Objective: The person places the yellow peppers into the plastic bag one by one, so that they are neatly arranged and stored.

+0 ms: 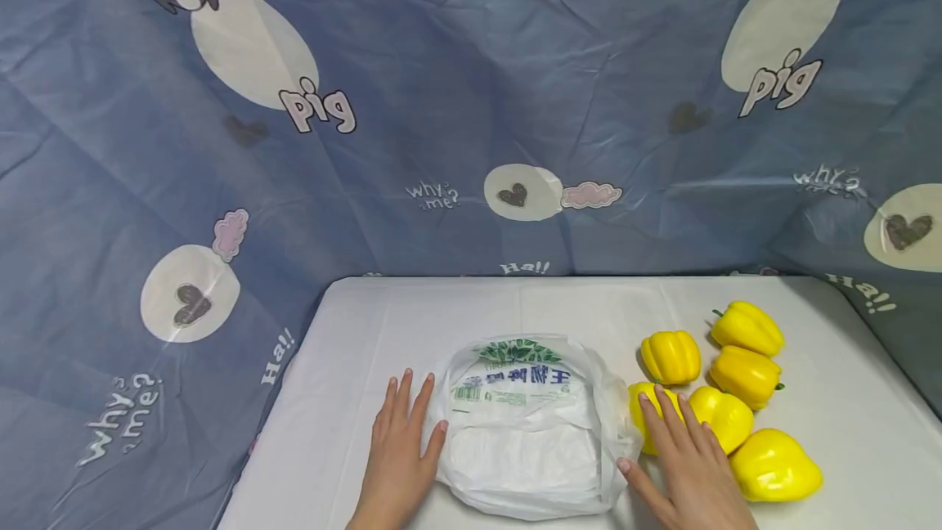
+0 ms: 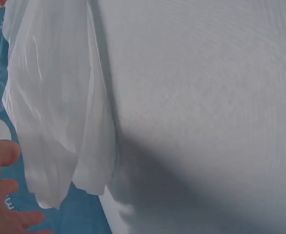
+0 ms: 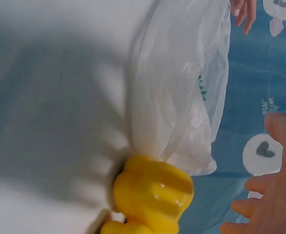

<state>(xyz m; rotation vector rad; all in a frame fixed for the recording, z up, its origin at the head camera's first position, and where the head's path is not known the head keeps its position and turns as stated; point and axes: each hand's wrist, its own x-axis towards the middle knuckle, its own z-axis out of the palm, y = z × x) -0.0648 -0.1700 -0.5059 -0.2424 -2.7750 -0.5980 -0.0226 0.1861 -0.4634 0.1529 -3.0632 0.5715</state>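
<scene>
A white plastic bag (image 1: 522,460) with green leaves and blue lettering stands with its mouth spread wide on the table. My left hand (image 1: 401,448) is at its left side, fingers extended and holding nothing. On the other side, my right hand (image 1: 692,464) has its fingers spread between the bag and several yellow bell peppers (image 1: 776,464), overlapping a nearer pepper (image 1: 642,415). In the right wrist view, one yellow pepper (image 3: 155,195) sits against the bag's side, while the hand (image 3: 274,185) is apart from both. The left wrist view has the bag's crumpled side (image 2: 60,97) beside the left thumb.
A white cloth covers the table (image 1: 353,350). Behind it and along both sides hangs a blue curtain (image 1: 441,105) printed with pigs, hearts and words. More peppers (image 1: 746,327) lie toward the table's back right.
</scene>
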